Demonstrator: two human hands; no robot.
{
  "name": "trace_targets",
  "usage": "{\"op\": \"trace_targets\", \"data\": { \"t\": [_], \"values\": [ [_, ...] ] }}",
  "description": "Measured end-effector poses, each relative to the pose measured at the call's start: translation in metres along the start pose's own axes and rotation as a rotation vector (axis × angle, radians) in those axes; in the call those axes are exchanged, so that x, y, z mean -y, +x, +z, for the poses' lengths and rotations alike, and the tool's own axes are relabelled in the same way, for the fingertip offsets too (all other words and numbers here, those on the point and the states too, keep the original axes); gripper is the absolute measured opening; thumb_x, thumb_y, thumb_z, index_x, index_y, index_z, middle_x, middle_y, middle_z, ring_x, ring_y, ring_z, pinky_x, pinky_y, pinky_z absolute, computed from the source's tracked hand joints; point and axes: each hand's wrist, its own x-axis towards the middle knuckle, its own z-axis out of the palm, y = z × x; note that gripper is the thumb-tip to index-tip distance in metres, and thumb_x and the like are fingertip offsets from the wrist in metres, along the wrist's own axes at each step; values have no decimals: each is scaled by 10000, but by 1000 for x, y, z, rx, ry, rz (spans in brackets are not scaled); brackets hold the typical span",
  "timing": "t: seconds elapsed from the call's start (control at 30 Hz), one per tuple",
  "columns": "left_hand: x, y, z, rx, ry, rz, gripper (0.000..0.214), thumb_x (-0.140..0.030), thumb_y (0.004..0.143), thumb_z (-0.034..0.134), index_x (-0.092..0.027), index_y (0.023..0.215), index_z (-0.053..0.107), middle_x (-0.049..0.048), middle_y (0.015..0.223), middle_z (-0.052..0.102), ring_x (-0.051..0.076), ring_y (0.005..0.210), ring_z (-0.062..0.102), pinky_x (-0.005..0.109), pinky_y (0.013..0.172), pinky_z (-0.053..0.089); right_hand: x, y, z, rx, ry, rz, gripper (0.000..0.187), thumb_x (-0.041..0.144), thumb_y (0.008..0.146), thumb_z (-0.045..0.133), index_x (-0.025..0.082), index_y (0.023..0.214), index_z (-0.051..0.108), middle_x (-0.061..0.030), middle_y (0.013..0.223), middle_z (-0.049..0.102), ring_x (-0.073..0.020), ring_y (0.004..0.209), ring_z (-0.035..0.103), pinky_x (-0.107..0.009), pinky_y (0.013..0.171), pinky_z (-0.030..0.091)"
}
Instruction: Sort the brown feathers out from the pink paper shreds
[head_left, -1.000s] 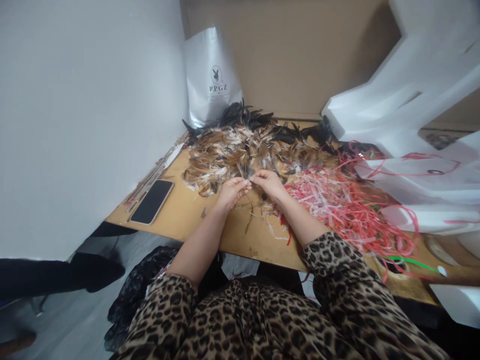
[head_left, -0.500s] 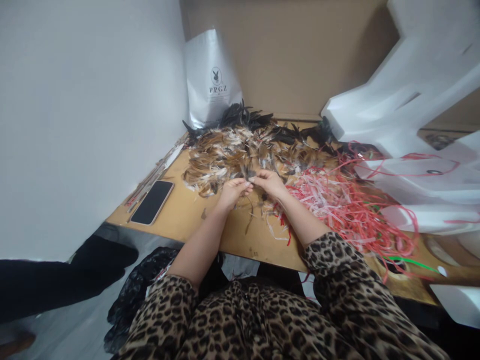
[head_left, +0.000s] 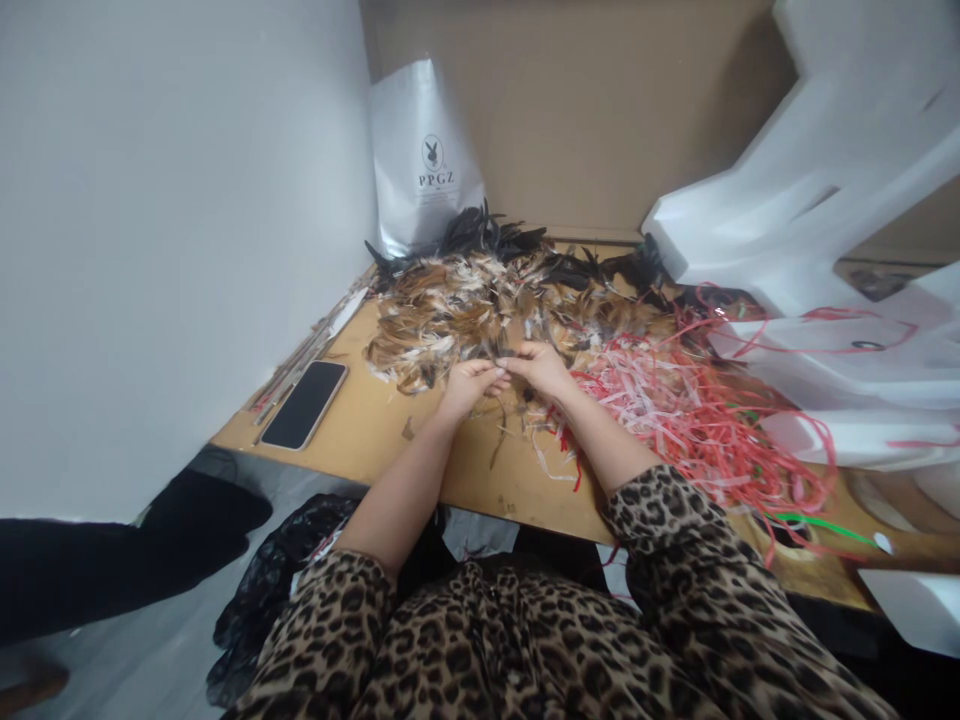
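Observation:
My left hand [head_left: 466, 386] and my right hand [head_left: 541, 368] meet at the near edge of a big heap of brown, white and black feathers [head_left: 480, 300] on a wooden table [head_left: 375, 435]. Both hands are closed in a pinch, fingertips almost touching, on a small dark feather [head_left: 499, 352] held between them. Loose feather bits lie on the wood just below my hands. My sleeves are leopard print.
A tangle of red and pink strips [head_left: 682, 405] lies right of my hands. A black phone [head_left: 304, 403] rests at the table's left edge. A white PPGZ bag [head_left: 426, 155] leans at the back. White foam sheets [head_left: 825, 210] sit at right. Another person's dark shoe [head_left: 202, 515] is at lower left.
My hands stay pinched together at the heap's edge, barely shifting. The dark shoe at lower left has moved nearer to the table.

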Motion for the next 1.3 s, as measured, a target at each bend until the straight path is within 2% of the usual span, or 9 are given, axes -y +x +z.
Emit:
{"op": "trace_targets", "data": {
  "t": [0.13,0.23,0.33,0.47,0.63,0.87,1.07,1.17,1.3],
  "values": [
    [1,1,-3,6,-90,-41,234,-310,629,709,-107,710,623,97,783,686,133,650,639,221,576,465,1,0,1,-1,10,-16,245,387,607,692,166,701,643,12,651,623,-105,576,533,-247,611,432],
    [0,2,-8,-23,-252,-80,200,-263,651,702,-114,751,616,77,797,686,118,693,642,198,603,460,5,-1,1,19,-83,-101,304,383,638,671,168,851,637,-11,739,631,-116,616,548,-250,623,445],
    [-1,4,-12,-16,-386,-112,156,-210,676,683,-116,781,616,69,835,687,99,716,633,200,657,465,11,-4,0,16,-394,-283,367,366,688,639,181,1004,607,-39,842,627,-133,677,557,-268,677,450],
    [1,5,-14,19,-443,-131,144,-196,676,682,-118,787,635,71,862,690,109,738,629,237,722,466,14,-9,2,8,-816,-487,382,350,738,600,185,1081,574,-81,958,630,-207,874,571,-328,804,420],
    [4,5,-13,65,-403,-129,176,-232,654,705,-122,785,661,70,868,691,111,754,624,252,763,459,10,-10,5,-63,-988,-502,353,354,775,561,180,1082,562,-85,940,644,-221,858,578,-325,776,402],
    [2,4,-11,13,-289,-70,219,-285,597,738,-124,725,664,73,848,692,101,733,614,221,716,463,8,-9,4,-114,-931,-439,347,367,736,608,182,1029,586,-56,814,636,-199,771,569,-302,723,398],
    [2,5,-7,-76,-134,-11,262,-349,580,728,-122,655,621,47,694,674,89,591,596,204,595,458,9,-2,-1,38,-531,-347,193,313,706,617,162,824,645,-35,776,610,-134,680,550,-260,659,425],
    [1,3,-5,-56,-56,3,257,-351,594,711,-121,669,624,55,677,671,114,600,615,205,557,448,6,2,-3,-16,-388,-265,178,322,688,630,149,724,650,-20,694,605,-117,619,528,-248,612,412],
    [-2,1,-3,-14,35,29,232,-338,638,677,-115,699,654,81,728,682,115,610,618,218,569,451,5,2,-2,-61,-332,-224,186,325,688,626,149,632,644,-5,608,591,-103,568,499,-236,568,384]
  ]
}}
